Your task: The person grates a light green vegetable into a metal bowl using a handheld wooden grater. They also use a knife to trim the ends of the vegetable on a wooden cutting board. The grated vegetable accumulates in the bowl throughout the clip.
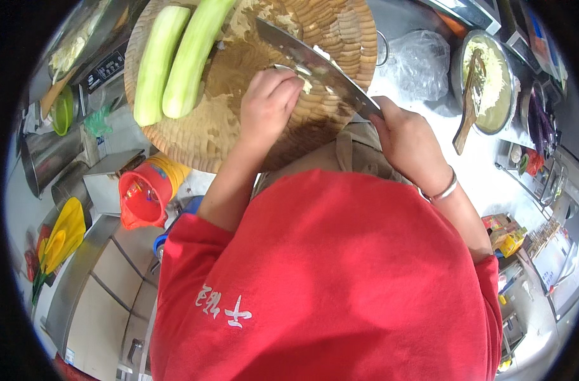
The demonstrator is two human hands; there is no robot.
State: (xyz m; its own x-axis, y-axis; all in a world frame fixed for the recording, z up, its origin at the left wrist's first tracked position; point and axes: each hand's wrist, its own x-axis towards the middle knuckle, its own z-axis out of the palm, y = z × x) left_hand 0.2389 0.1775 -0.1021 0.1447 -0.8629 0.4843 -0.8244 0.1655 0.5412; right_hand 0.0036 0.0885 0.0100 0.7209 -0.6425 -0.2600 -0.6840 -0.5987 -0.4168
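A large kitchen knife (318, 64) lies slantwise above a round wooden chopping block (184, 143), its handle in my right hand (408, 138). My left hand (270, 100) rests on the block with curled fingers against small whitish pieces (302, 82) beside the blade. Whether the fingers pinch any of these pieces is hard to tell. Two long, peeled, pale green vegetables (158, 71) lie side by side on the block's left part. Moist whitish scraps (241, 24) cling to the wood and the blade.
Right of the block are a clear plastic bag (420, 64) and a metal bowl (501, 119) of shredded pale vegetable with a wooden-handled tool (468, 114) across it. A red bucket (142, 205) stands below left. A scale (106, 69) is near the upper left.
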